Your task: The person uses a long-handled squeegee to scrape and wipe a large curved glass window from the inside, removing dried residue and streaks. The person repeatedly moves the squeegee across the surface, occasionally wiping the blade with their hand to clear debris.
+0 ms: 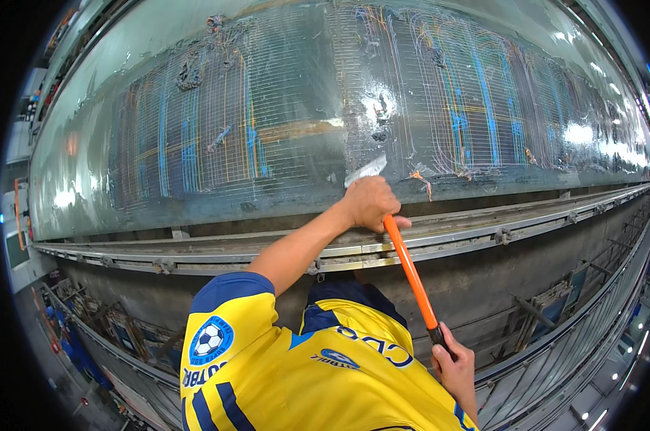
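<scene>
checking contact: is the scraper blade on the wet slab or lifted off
On: the scraper blade tip rests against the wet slab.

Orange-handled scraper (409,269), tilted, flat metal blade against the wet meshed panel (282,115)

The left hand (368,202) hides where the scraper's (409,269) orange handle meets its pale blade, the right hand (453,365) covers the handle's black end, and beyond the scraper the wet slab's (282,115) far corners blur at the rim.
</scene>
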A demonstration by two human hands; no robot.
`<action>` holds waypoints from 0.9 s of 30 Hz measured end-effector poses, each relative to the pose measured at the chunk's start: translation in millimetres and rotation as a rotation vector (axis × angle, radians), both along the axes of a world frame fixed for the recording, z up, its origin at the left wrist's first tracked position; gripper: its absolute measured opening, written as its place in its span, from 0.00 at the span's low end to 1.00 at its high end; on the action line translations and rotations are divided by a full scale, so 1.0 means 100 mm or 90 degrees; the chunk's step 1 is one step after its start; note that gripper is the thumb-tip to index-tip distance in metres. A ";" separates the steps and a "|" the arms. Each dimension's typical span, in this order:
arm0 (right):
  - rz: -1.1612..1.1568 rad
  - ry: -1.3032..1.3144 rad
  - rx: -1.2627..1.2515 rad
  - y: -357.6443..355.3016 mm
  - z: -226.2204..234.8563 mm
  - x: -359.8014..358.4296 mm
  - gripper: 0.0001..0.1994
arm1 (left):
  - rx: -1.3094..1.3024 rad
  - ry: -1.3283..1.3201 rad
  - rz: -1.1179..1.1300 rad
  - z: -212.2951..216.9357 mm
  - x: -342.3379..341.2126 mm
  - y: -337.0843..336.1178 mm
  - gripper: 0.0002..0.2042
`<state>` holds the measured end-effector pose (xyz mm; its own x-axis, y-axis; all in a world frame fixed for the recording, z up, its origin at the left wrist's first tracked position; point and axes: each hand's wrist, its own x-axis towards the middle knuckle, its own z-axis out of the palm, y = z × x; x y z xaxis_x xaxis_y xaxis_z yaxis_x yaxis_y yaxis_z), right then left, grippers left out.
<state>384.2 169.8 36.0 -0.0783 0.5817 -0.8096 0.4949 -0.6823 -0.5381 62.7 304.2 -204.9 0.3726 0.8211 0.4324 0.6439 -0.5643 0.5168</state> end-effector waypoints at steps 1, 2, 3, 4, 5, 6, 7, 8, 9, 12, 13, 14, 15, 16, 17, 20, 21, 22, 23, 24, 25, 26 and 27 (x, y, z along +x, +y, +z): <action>0.001 -0.012 -0.015 -0.05 0.07 0.03 0.25 | -0.012 -0.015 0.002 -0.01 0.07 -0.16 0.29; 0.029 -0.017 0.014 -0.12 0.08 0.07 0.25 | -0.016 -0.031 0.002 -0.03 0.14 -0.25 0.29; 0.062 -0.021 0.039 -0.18 0.09 0.12 0.26 | -0.052 -0.061 -0.019 -0.03 0.16 -0.32 0.29; 0.095 -0.025 0.064 -0.18 0.09 0.13 0.27 | -0.023 -0.055 -0.008 -0.08 0.12 -0.23 0.29; 0.053 -0.038 0.038 -0.12 0.09 -0.01 0.27 | -0.003 -0.041 -0.001 -0.04 0.04 -0.13 0.29; 0.005 -0.038 0.017 0.00 0.10 -0.16 0.27 | 0.018 -0.033 0.007 -0.03 -0.03 0.00 0.29; 0.009 -0.022 0.025 0.06 0.09 -0.20 0.26 | 0.044 -0.026 0.009 -0.04 -0.11 0.10 0.29; 0.013 -0.004 0.039 0.12 0.06 -0.21 0.26 | 0.028 -0.036 0.015 -0.04 -0.10 0.06 0.29; 0.035 -0.014 0.041 0.04 0.08 -0.15 0.26 | 0.017 -0.047 0.017 -0.03 -0.06 0.00 0.29; -0.008 -0.023 0.046 -0.19 0.13 -0.07 0.24 | -0.018 -0.069 0.017 -0.05 0.02 -0.07 0.29; 0.028 -0.060 0.036 -0.09 0.17 -0.18 0.24 | -0.009 -0.072 0.013 -0.07 0.00 0.01 0.29; 0.064 -0.097 0.026 0.10 0.22 -0.34 0.24 | -0.001 -0.075 0.009 -0.10 -0.02 0.12 0.29; 0.027 -0.083 0.017 0.29 0.23 -0.46 0.24 | 0.038 -0.046 0.018 -0.09 -0.13 0.29 0.29; -0.022 -0.064 0.014 0.38 0.27 -0.47 0.24 | 0.034 -0.047 0.021 -0.02 -0.11 0.27 0.29; -0.034 -0.010 0.055 0.32 0.19 -0.35 0.25 | 0.033 -0.057 0.034 0.00 -0.10 0.30 0.29; 0.070 -0.049 0.062 0.01 0.18 -0.07 0.27 | -0.002 -0.082 0.034 0.00 -0.01 0.04 0.28; 0.046 -0.045 0.034 -0.03 0.19 -0.08 0.28 | 0.005 -0.091 0.030 -0.01 -0.01 0.03 0.28; 0.038 -0.039 0.046 0.06 0.13 -0.10 0.28 | 0.011 -0.101 0.025 -0.03 -0.03 0.06 0.27; 0.032 -0.028 0.050 0.20 0.09 -0.24 0.27 | 0.020 -0.081 0.021 -0.07 -0.10 0.16 0.27; 0.027 -0.023 0.052 0.33 0.08 -0.39 0.27 | 0.028 -0.065 0.018 -0.11 -0.19 0.37 0.27; -0.023 -0.035 0.017 0.50 0.11 -0.47 0.26 | 0.038 -0.050 0.023 -0.14 -0.24 0.50 0.27; 0.027 -0.038 0.027 0.57 0.17 -0.44 0.26 | 0.045 -0.068 0.043 -0.13 -0.21 0.49 0.27; 0.059 -0.035 0.031 0.49 0.23 -0.43 0.26 | 0.046 -0.082 0.046 -0.10 -0.19 0.40 0.26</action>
<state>340.8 219.2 59.0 -0.0894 0.6132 -0.7849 0.5844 -0.6058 -0.5398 43.7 344.2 -215.3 0.2519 0.8090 0.5311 0.6149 -0.5576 0.5577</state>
